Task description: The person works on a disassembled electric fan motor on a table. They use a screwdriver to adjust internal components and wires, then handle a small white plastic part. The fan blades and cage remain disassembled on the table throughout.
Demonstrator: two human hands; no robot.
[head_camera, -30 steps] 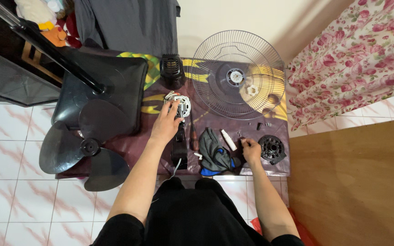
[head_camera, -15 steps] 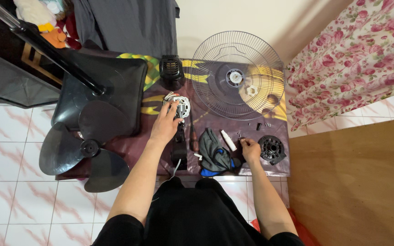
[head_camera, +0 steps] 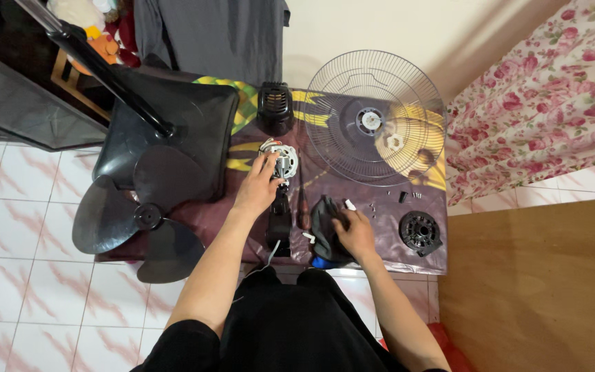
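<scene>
On the mat — left hand (head_camera: 259,189) grips fan motor (head_camera: 280,160); right hand (head_camera: 354,231) clutches dark cloth (head_camera: 324,224).

Left hand (head_camera: 259,189) covers the 9 o'clock side of the fan motor (head_camera: 282,162); what its fingers (head_camera: 270,165) press is hidden. Right hand (head_camera: 355,231) overlaps the dark cloth (head_camera: 324,224), concealing whatever lies beneath. Small parts (head_camera: 408,196) at 6 o'clock of the wire guard (head_camera: 375,117) are too small to identify. The fan stand pole (head_camera: 98,65) is cut off at the 11 o'clock edge.
</scene>
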